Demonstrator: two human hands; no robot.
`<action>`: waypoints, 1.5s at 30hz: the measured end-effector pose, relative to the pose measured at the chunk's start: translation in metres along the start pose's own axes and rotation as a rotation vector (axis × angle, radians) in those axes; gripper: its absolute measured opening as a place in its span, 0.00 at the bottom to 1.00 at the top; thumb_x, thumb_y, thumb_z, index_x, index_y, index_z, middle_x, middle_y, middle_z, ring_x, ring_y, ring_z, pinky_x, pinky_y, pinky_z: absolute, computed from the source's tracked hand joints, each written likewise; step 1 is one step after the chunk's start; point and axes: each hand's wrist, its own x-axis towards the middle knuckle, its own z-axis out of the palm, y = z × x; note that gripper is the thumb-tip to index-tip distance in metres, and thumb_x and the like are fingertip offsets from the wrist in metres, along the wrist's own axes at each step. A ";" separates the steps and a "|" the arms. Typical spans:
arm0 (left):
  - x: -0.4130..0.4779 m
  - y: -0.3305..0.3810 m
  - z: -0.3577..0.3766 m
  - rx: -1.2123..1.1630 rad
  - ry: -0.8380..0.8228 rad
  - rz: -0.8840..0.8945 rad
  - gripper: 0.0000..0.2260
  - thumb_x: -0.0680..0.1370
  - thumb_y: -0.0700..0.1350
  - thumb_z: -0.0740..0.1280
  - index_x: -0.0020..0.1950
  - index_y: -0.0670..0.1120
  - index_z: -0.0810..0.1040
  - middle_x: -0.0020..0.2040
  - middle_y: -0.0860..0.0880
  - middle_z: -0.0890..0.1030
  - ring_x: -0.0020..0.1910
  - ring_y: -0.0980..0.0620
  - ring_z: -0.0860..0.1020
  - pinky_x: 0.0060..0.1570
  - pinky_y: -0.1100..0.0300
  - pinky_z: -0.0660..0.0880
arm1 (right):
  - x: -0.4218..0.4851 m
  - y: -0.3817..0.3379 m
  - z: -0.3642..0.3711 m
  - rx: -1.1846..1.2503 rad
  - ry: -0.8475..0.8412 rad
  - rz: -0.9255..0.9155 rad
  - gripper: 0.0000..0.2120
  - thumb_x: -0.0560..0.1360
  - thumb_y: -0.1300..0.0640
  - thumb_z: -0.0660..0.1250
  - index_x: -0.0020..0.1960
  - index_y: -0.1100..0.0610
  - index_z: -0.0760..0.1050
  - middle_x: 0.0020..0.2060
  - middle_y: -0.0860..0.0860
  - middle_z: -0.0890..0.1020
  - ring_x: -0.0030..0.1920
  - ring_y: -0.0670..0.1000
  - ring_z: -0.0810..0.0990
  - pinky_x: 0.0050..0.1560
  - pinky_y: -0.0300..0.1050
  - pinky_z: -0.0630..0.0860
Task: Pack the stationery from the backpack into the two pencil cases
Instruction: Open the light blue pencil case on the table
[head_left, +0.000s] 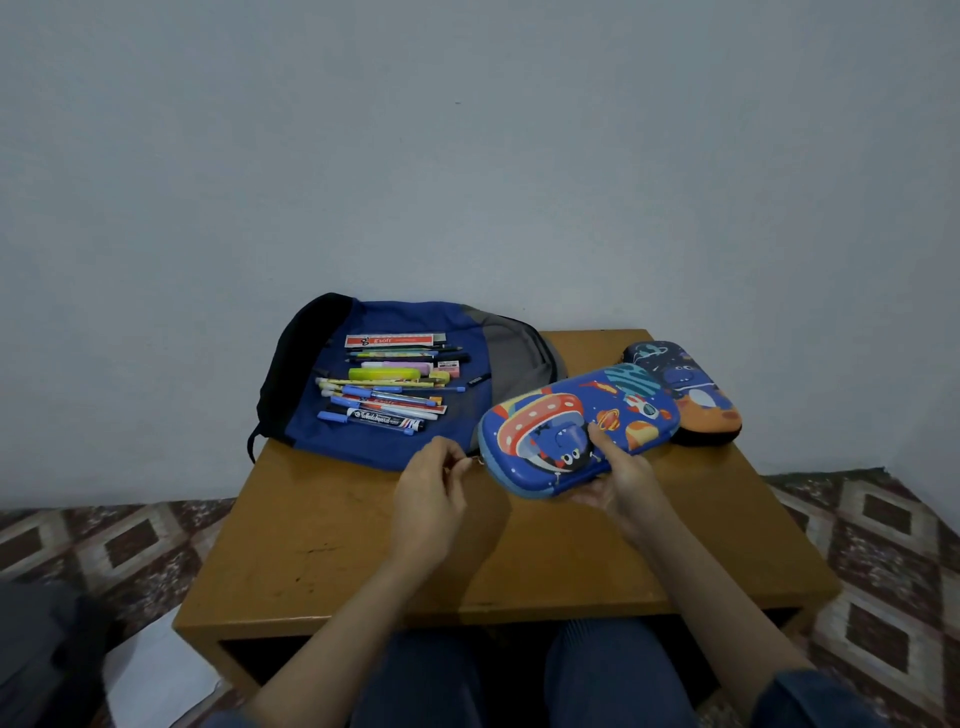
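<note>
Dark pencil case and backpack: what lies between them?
In the head view, the blue case, held by both hands, sits between the dark case and the backpack, overlapping both; bare table shows behind.

table (337, 545): brown wood | floor (883, 561): diamond-patterned tiles | wall (467, 156): plain pale

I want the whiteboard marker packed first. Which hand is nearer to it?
Left. The left hand is just below the whiteboard marker, at the case's zipper; the right hand holds the blue pencil case, farther right.
</note>
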 end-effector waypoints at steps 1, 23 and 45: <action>0.002 -0.002 -0.003 0.000 0.018 -0.001 0.06 0.78 0.40 0.64 0.43 0.48 0.71 0.38 0.53 0.75 0.39 0.54 0.74 0.39 0.59 0.73 | 0.000 0.001 -0.004 -0.029 -0.044 0.011 0.17 0.76 0.55 0.65 0.62 0.60 0.71 0.53 0.57 0.82 0.50 0.59 0.81 0.47 0.64 0.79; 0.038 -0.009 -0.024 0.099 -0.132 0.135 0.01 0.76 0.38 0.66 0.47 0.41 0.76 0.42 0.49 0.78 0.43 0.53 0.75 0.45 0.62 0.71 | -0.017 -0.004 -0.034 -0.509 -0.742 0.341 0.40 0.48 0.44 0.83 0.57 0.57 0.77 0.51 0.52 0.84 0.50 0.51 0.83 0.49 0.43 0.79; -0.009 0.018 0.003 -0.144 0.070 -0.045 0.03 0.77 0.38 0.65 0.44 0.44 0.74 0.48 0.57 0.77 0.47 0.57 0.77 0.43 0.66 0.74 | -0.019 -0.001 -0.005 0.672 -0.059 0.046 0.38 0.62 0.36 0.70 0.63 0.57 0.68 0.57 0.60 0.77 0.57 0.61 0.76 0.52 0.59 0.74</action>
